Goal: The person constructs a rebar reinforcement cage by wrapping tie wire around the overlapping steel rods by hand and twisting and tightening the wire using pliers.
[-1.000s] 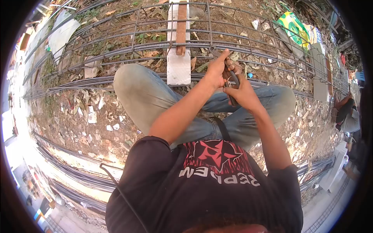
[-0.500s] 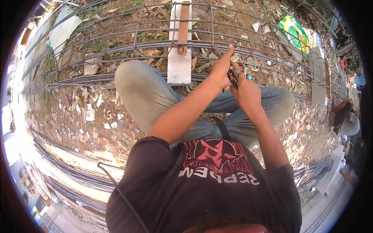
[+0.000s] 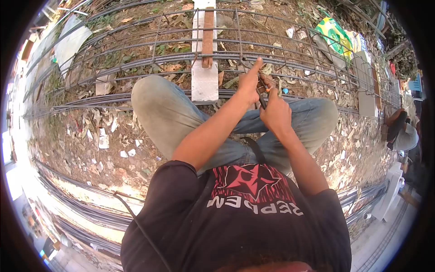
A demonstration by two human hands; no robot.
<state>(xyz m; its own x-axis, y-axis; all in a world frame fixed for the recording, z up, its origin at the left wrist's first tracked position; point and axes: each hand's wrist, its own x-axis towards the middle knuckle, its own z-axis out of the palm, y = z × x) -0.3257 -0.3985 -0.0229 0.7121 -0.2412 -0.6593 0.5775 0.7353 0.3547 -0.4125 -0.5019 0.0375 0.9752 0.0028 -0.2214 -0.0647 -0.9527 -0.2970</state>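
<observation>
Pliers point(image 3: 262, 89) with dark handles and a bit of orange sit in my right hand point(image 3: 277, 111), whose fingers are wrapped round them. Close on the left is my left hand point(image 3: 248, 86), one finger stretched toward the bars and its other fingers curled and mostly hidden. Whatever those curled fingers hold cannot be made out. Both hands are at the near edge of a long rebar cage point(image 3: 181, 58), made of lengthwise bars and bent stirrups. The plier jaws are hard to see against the bars and leaves.
Under the cage lie a white block point(image 3: 205, 84) and a wooden strip point(image 3: 208, 38). A grey block point(image 3: 366, 102) supports its right end near a green-yellow sack point(image 3: 334, 34). Long bars point(image 3: 81, 195) lie behind me at left. Another person point(image 3: 403, 131) sits at far right.
Both hands and the pliers appear a little further left and lower in view. The whole scene has shifted slightly left too, and the pliers' orange handle shows less.
</observation>
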